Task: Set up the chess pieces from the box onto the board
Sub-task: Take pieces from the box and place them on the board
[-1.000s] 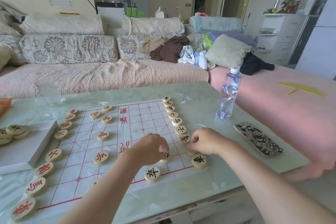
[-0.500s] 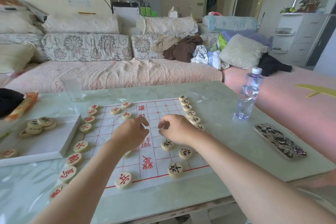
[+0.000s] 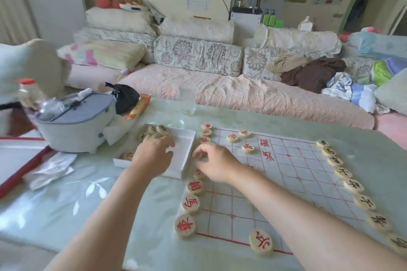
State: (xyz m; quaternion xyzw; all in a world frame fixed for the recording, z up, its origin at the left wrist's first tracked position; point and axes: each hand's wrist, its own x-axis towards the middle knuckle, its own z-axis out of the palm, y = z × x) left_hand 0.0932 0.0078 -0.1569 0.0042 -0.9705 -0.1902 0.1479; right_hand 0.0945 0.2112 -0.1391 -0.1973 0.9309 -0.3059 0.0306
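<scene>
A paper chess board (image 3: 286, 171) with a red grid lies on the pale green table. Round wooden pieces with red characters (image 3: 190, 202) line its left edge, and pieces with black characters (image 3: 343, 171) line its right edge. One red-marked piece (image 3: 261, 241) sits at the near edge. Left of the board stands a white box (image 3: 188, 154) with several pieces (image 3: 161, 130) in its far corner. My left hand (image 3: 154, 154) hovers over the box, fingers spread downward near those pieces. My right hand (image 3: 213, 163) is beside the box's right wall, over the red column, fingers loosely curled, nothing seen in them.
A grey and white case (image 3: 77, 125) stands at the left with a black bag (image 3: 125, 99) and a snack packet (image 3: 139, 106) behind it. A clear glass (image 3: 187, 99) stands at the table's far edge. Crumpled plastic (image 3: 50, 169) lies by a red-edged tray (image 3: 19, 160).
Both hands have moved left from the board's black side across to the box. The camera has turned left, so the water bottle and phone case are out of view.
</scene>
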